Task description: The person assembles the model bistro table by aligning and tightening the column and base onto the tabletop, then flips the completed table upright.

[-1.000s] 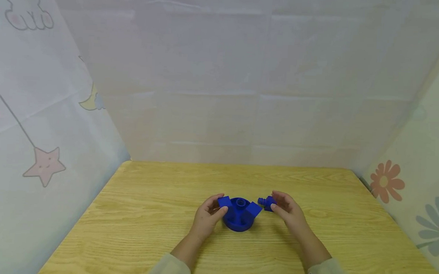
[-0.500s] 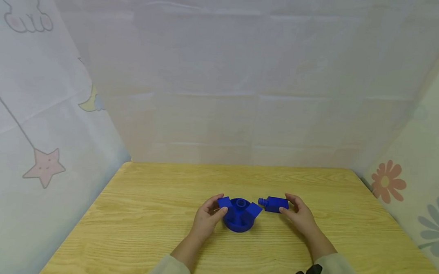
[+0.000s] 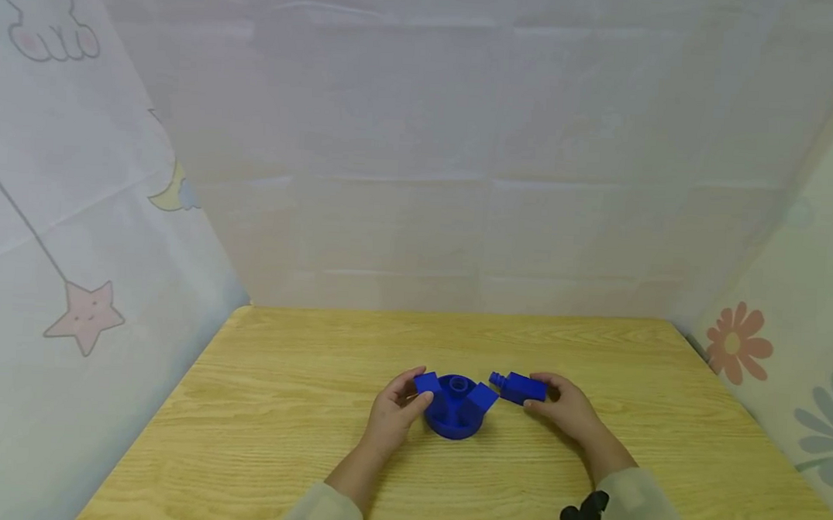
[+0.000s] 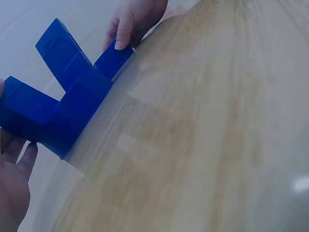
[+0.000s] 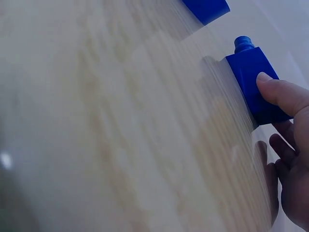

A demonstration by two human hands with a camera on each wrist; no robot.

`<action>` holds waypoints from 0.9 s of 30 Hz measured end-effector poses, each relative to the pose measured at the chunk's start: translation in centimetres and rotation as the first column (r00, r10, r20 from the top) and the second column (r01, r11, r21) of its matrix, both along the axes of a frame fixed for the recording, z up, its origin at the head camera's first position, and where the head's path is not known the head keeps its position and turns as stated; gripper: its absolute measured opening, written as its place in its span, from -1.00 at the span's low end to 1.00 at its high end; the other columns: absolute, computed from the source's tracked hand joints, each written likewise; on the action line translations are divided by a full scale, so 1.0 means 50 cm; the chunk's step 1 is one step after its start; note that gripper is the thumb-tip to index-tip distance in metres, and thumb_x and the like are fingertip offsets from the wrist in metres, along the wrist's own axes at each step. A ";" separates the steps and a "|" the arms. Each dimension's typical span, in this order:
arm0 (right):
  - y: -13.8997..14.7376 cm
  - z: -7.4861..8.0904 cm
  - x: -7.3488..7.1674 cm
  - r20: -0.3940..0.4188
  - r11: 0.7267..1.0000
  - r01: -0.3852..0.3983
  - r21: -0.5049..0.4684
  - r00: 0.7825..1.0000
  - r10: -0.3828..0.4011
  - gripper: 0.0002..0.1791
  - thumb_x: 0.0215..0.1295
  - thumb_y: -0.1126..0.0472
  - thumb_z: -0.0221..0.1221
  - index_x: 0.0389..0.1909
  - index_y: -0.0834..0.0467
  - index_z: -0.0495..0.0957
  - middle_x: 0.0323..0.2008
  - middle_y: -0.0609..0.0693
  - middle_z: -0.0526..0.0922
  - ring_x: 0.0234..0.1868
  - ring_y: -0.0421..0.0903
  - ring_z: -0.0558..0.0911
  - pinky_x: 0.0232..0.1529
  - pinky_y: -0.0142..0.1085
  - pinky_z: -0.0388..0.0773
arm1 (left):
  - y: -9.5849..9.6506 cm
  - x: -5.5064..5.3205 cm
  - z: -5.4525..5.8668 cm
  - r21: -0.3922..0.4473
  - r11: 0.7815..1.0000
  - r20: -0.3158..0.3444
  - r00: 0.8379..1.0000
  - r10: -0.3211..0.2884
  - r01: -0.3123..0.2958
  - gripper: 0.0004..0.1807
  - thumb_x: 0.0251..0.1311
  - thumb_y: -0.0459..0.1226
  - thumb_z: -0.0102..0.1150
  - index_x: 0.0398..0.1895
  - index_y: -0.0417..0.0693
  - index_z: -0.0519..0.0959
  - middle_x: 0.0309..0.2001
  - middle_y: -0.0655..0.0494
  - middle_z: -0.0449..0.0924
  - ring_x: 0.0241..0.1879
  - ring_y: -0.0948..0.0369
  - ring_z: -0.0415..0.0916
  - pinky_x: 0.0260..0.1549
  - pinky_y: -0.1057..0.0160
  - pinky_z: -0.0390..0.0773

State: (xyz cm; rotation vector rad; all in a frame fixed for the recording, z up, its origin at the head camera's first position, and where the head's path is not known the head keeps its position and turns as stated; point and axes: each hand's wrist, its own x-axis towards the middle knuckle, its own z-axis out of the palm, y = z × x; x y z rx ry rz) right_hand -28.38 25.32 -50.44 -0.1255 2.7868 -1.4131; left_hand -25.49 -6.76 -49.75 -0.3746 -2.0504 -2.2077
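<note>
A round blue base (image 3: 454, 428) stands on the table with two blue rectangular blocks slanting up out of it and a round socket (image 3: 458, 384) at its back. My left hand (image 3: 390, 418) pinches the left slanted block (image 4: 29, 104) between thumb and fingers. To the right of the base, my right hand (image 3: 569, 409) grips the end of a separate blue rectangular block (image 3: 522, 389). A ridged round neck (image 5: 244, 43) sticks out of that block, pointing left toward the base in the head view. The right thumb lies on its face in the right wrist view.
The wood-grain table (image 3: 298, 410) runs back to a pale creased sheet (image 3: 404, 213). Printed side sheets stand left and right of it. A black strap piece (image 3: 583, 517) hangs at the right sleeve.
My right hand has moved right, and more of the held block's length now shows. The block has since tilted slightly, neck end up. The left hand and base stay nearly still.
</note>
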 end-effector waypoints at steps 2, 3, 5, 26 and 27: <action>-0.002 -0.002 0.000 -0.007 1.000 -0.011 0.007 1.000 0.011 -0.31 0.15 0.05 0.39 0.27 0.21 0.43 0.30 0.32 0.42 0.32 0.32 0.40 0.31 0.15 0.35 | 0.000 0.001 0.001 -0.004 1.000 0.000 1.000 0.005 -0.005 -0.49 0.21 -0.43 0.25 0.25 -0.33 0.45 0.09 -0.32 0.56 -0.02 0.36 0.54 0.02 0.46 0.52; -0.003 -0.004 0.000 -0.008 1.000 -0.011 0.008 1.000 0.011 -0.31 0.15 0.05 0.39 0.26 0.22 0.44 0.29 0.32 0.43 0.32 0.32 0.40 0.31 0.15 0.35 | 0.000 0.001 0.002 -0.005 1.000 0.001 1.000 0.006 -0.006 -0.50 0.21 -0.42 0.25 0.24 -0.32 0.45 0.10 -0.31 0.56 -0.01 0.34 0.54 0.02 0.46 0.52; -0.004 -0.005 0.000 -0.012 1.000 -0.011 0.004 1.000 0.011 -0.33 0.14 0.05 0.40 0.24 0.24 0.45 0.26 0.31 0.46 0.29 0.30 0.44 0.29 0.13 0.39 | -0.001 0.001 0.002 -0.010 1.000 0.004 1.000 0.006 -0.006 -0.50 0.22 -0.42 0.25 0.24 -0.30 0.46 0.10 -0.29 0.57 0.00 0.32 0.54 0.02 0.46 0.52; -0.033 -0.002 0.046 0.046 0.962 0.119 -0.245 0.993 -0.111 -0.33 0.24 -0.01 0.32 0.30 0.18 0.40 0.24 0.26 0.47 0.29 0.24 0.48 0.20 -0.13 0.54 | -0.034 -0.026 0.009 0.069 0.991 0.072 0.990 -0.122 0.117 -0.44 0.45 -0.32 -0.07 0.47 -0.25 0.18 0.41 -0.38 0.19 0.27 0.24 0.39 0.22 0.36 0.43; -0.035 -0.001 0.048 0.046 0.961 0.120 -0.249 0.993 -0.112 -0.33 0.25 -0.01 0.32 0.31 0.17 0.40 0.24 0.26 0.47 0.30 0.23 0.47 0.19 -0.15 0.54 | -0.034 -0.028 0.008 0.076 0.990 0.079 0.989 -0.124 0.119 -0.44 0.45 -0.31 -0.08 0.47 -0.26 0.18 0.42 -0.38 0.18 0.29 0.22 0.38 0.24 0.32 0.43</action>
